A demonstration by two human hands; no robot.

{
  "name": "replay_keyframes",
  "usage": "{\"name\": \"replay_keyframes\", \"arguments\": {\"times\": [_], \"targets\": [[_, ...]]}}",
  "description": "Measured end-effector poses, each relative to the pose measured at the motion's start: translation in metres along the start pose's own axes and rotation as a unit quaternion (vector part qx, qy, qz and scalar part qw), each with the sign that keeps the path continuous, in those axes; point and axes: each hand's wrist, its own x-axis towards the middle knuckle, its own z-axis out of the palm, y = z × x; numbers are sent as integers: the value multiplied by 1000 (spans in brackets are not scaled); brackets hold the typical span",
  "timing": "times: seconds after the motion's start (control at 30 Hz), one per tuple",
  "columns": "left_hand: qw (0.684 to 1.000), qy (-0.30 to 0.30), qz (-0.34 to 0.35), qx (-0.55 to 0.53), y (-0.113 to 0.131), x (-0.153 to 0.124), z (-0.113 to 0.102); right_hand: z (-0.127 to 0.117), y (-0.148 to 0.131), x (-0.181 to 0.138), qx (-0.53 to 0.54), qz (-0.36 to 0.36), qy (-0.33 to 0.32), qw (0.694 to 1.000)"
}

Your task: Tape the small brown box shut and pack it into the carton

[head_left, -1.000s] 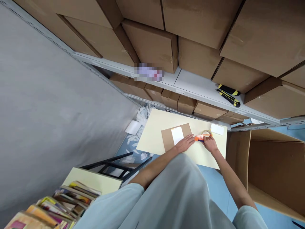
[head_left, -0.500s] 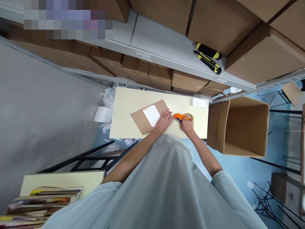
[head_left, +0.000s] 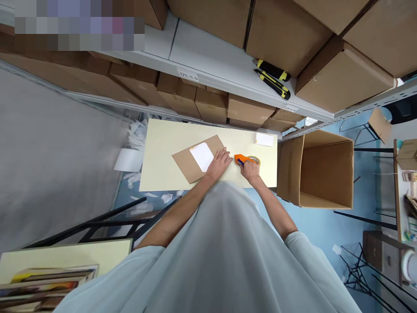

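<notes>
A flat brown cardboard mailer (head_left: 184, 161) lies tilted on the cream table (head_left: 159, 134), with a white label (head_left: 202, 157) on its upper face. Over the mailer's right edge rests my left hand (head_left: 220, 163), fingers stretched out and flat. My right hand (head_left: 250, 171) is wrapped round an orange tape dispenser (head_left: 240, 159), close to the table top and a short way right of the mailer. The roll of tape (head_left: 255, 159) shows at the dispenser's far side. My right hand covers the dispenser's handle.
A stack of white labels (head_left: 264, 139) sits at the table's back right. Right of the table stands a large open carton (head_left: 325, 169). Shelves with boxes (head_left: 247, 108) rise behind, with two utility knives (head_left: 273, 78) on one. Books (head_left: 55, 282) lie lower left.
The view has shifted slightly, so most things sit a little further left. Both hands keep nearly the same place over the mailer and on the tape dispenser.
</notes>
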Motion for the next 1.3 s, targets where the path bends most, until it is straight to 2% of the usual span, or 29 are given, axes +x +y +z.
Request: {"name": "replay_keyframes", "arguments": {"times": [0.1, 0.2, 0.27, 0.33, 0.4, 0.47, 0.6, 0.7, 0.77, 0.87, 0.93, 1.0, 1.1, 1.2, 1.27, 1.3], "targets": [[998, -28, 41, 29, 2, -6, 1, -21, -11, 25, -1, 44, 27, 999], [996, -42, 63, 41, 4, -13, 0, -51, -9, 38, 1, 36, 53, 998], [997, -14, 61, 34, 10, -13, -6, -70, -4, 32, 15, 8, 79, 997], [997, 56, 55, 13, 22, -6, -20, -87, -3, 20, 47, -16, 111, 993], [988, 144, 50, -7, 38, 11, -42, -106, -9, 9, 83, -21, 135, 987], [977, 210, 44, -19, 56, 35, -73, -130, -21, 6, 107, -45, 155, 981], [958, 285, 30, -26, 81, 95, -146, -202, -50, 22, 102, -140, 228, 958], [949, 314, 30, -29, 82, 139, -191, -265, -67, 47, 62, -196, 277, 939], [949, 313, 33, -28, 76, 166, -213, -300, -76, 62, 35, -207, 280, 937], [959, 282, 9, -20, 63, 196, -230, -332, -86, 80, 16, -193, 260, 946], [965, 260, -13, -17, 56, 204, -232, -339, -92, 89, 15, -186, 251, 950], [966, 256, -21, -18, 52, 201, -225, -339, -97, 96, 19, -181, 250, 951], [960, 275, -27, -33, 46, 175, -205, -335, -100, 101, 28, -173, 257, 950], [956, 285, -52, -52, 33, 119, -182, -316, -87, 101, 60, -180, 320, 928], [951, 286, -101, -66, 15, 65, -167, -280, -69, 96, 117, -193, 393, 891], [943, 288, -147, -74, 4, 34, -160, -253, -58, 92, 158, -189, 416, 875]]}}
